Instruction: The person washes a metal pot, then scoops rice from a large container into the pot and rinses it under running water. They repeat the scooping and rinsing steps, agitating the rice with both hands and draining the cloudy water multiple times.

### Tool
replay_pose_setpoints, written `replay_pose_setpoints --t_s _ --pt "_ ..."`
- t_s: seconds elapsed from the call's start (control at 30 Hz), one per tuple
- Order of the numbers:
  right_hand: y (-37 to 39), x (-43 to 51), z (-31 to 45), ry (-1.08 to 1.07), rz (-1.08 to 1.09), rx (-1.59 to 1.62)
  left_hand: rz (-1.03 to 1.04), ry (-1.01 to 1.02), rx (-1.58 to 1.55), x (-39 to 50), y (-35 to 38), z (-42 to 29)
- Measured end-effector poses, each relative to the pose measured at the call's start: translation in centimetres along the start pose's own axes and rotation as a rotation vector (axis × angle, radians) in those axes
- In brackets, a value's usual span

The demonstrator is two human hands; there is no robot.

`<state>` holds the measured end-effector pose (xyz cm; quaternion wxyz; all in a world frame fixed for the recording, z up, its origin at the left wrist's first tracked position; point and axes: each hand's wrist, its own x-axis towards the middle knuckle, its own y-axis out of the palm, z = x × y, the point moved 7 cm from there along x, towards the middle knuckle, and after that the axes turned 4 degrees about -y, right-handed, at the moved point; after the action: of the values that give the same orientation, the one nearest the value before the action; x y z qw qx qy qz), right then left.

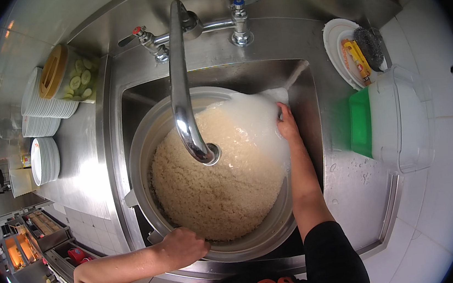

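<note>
A large round metal pot point(140, 167) of wet white rice point(215, 196) sits in the stainless steel sink point(303, 79). Cloudy water point(257, 117) covers the rice on the far right side and spills over the rim there. My left hand point(186, 247) is closed on the pot's near-left rim. At the right rim, beside the spilling water, my right hand point(288, 124) curls its fingers around the edge; the water hides part of that rim. The tap spout point(183, 104) reaches over the rice, and no stream is visible from its mouth.
Stacked white plates point(46, 160) and a lidded container of sliced cucumbers point(74, 76) stand left. On the right are a plate point(334, 43) with a dark scouring pad point(369, 47) and a clear plastic container point(398, 119) beside a green one point(360, 123). Tap handles point(239, 5) rise behind.
</note>
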<state>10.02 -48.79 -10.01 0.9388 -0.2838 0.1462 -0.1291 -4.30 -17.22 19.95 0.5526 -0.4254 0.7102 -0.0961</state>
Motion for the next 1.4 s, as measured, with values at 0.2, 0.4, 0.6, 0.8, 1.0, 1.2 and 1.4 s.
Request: replay_pose_setpoints --t_s 0.2,0.4,0.6,0.8,1.0,1.2,1.4 --pt "0.0 0.0 -0.1 0.010 0.006 -0.007 -0.002 -0.003 -0.010 0.1 0.0 0.0" --pt "0.0 0.0 -0.1 0.008 0.005 0.000 0.018 0.001 -0.007 0.2 0.4 0.0" --pt "-0.1 -0.1 0.3 -0.002 0.021 -0.002 0.016 -0.001 -0.007 0.1 0.6 0.0" --pt "-0.2 -0.2 0.6 0.026 0.029 0.004 0.000 -0.006 -0.024 0.1 0.6 0.0" --pt "-0.2 -0.2 0.5 0.020 0.030 -0.003 -0.002 -0.009 -0.003 0.2 0.7 0.0" --pt "-0.1 -0.1 0.1 0.016 0.012 0.009 0.005 -0.006 -0.006 0.2 0.9 0.0" --pt "-0.2 -0.2 0.4 -0.009 0.003 0.002 -0.008 -0.009 -0.011 0.2 0.8 0.1"
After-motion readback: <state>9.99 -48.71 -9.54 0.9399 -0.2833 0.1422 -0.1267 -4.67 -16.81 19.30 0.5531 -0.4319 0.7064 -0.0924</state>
